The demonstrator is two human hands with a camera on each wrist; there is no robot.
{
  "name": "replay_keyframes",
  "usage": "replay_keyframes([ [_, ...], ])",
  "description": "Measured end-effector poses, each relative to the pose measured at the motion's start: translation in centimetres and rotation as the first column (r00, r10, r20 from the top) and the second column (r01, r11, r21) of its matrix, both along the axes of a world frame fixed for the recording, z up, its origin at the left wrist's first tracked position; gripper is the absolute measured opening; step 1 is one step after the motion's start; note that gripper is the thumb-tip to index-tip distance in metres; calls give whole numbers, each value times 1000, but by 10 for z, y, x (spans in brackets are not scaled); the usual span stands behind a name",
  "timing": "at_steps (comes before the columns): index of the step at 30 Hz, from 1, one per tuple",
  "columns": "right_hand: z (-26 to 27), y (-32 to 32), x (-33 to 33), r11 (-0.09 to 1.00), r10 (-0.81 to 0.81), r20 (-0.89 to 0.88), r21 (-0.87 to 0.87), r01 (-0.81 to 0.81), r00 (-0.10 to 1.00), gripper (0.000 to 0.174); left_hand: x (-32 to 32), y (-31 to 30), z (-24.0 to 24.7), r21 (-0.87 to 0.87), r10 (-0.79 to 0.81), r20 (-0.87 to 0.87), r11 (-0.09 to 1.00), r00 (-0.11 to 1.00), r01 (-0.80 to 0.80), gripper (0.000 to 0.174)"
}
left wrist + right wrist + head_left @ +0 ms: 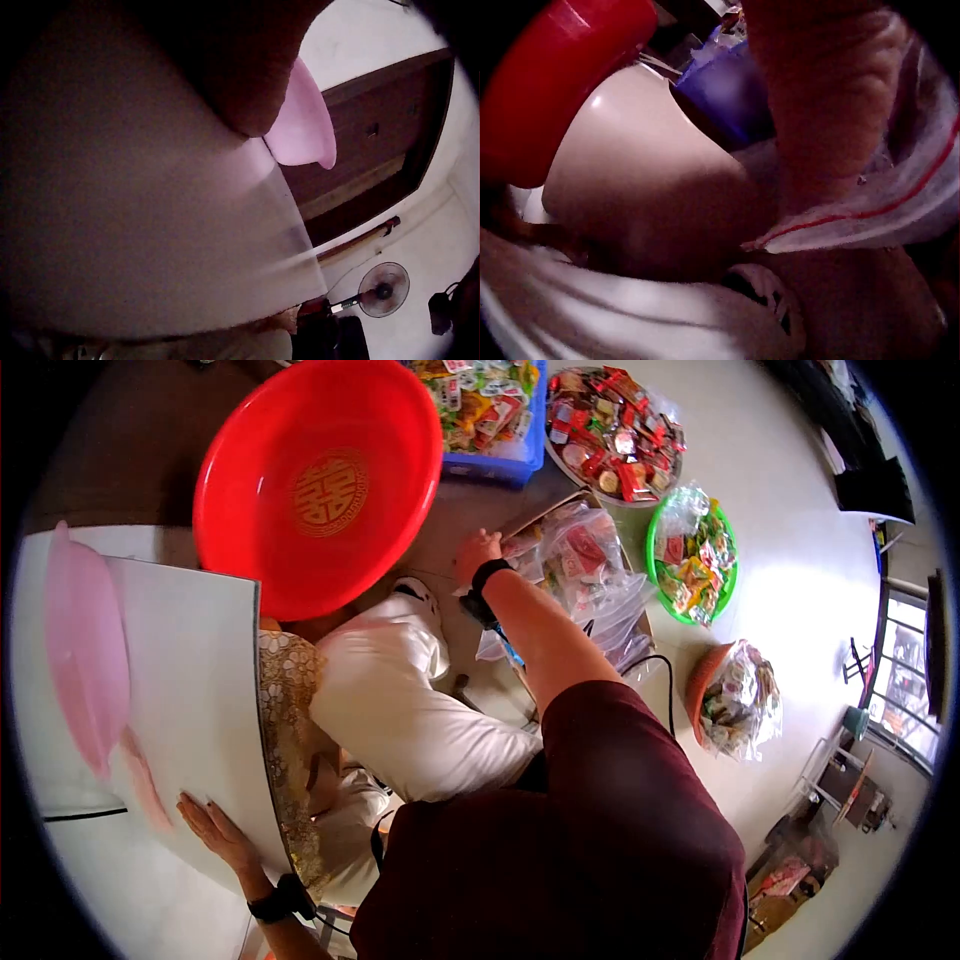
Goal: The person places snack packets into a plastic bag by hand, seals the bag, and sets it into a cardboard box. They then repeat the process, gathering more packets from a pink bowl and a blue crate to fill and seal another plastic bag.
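Observation:
My left hand (215, 832) lies flat on the white table (190, 660), fingers straight and pointing toward the pink basin (88, 650). In the left wrist view, part of that hand shows dark and close, with the basin (304, 120) beyond it. My right hand (478, 555) reaches to the near left side of a cardboard box (540, 510) filled with clear plastic bags (585, 555) of packets. Seen from the right wrist, a clear bag with a red zip line (855, 217) runs right by the hand (825, 112). Its fingertips are hidden there, and I cannot tell what they hold.
A big red basin (320, 480) with a gold emblem stands left of the box. Beyond are a blue crate (490, 468) of packets and a round tray (615, 435) of red snacks. A green basket (690, 555) and a brown basket (708, 680) with a bag stand right.

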State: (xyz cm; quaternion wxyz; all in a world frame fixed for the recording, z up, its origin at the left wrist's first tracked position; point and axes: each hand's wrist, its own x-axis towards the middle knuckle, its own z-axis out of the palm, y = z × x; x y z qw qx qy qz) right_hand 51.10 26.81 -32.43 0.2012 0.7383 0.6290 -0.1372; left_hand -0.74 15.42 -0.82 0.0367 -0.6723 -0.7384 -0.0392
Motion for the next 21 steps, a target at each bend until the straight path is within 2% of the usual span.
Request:
replay_keyframes([
  [1, 3, -9, 0, 998, -12, -60, 68, 16, 998, 35, 1, 0, -1, 5, 20, -14, 1000, 1000, -20, 49],
  [4, 21, -38, -2, 988, -39, -123, -154, 20, 992, 34, 1, 0, 2, 12, -31, 55, 999, 998, 31, 50],
  [5, 5, -49, -2, 976, -13, -105, -217, -10, 994, 35, -1, -1, 2, 9, -27, 38, 1000, 999, 27, 50],
  [8, 11, -87, 0, 941, 23, -107, -333, -57, 994, 37, -3, 0, 0, 7, -19, 25, 1000, 1000, 18, 51],
  [9, 19, -102, 1, 926, 94, -103, -356, -125, 990, 40, 1, 1, 1, 12, -14, 41, 1000, 999, 13, 51],
  [15, 32, -195, 12, 789, 252, -206, -523, -324, 946, 43, -17, -2, -6, 5, -25, 40, 1000, 999, 25, 52],
  [18, -10, -261, 16, 792, 340, -128, -495, -357, 932, 44, -20, 5, -5, -6, -29, 113, 1000, 993, 30, 53],
  [20, -10, -299, 19, 851, 241, -37, -472, -229, 970, 48, -24, 8, -4, -36, -24, 134, 999, 991, 29, 54],
  [21, -7, -312, 27, 830, 204, -63, -518, -207, 977, 51, -21, 8, -3, 24, -79, 86, 997, 993, 77, 55],
])
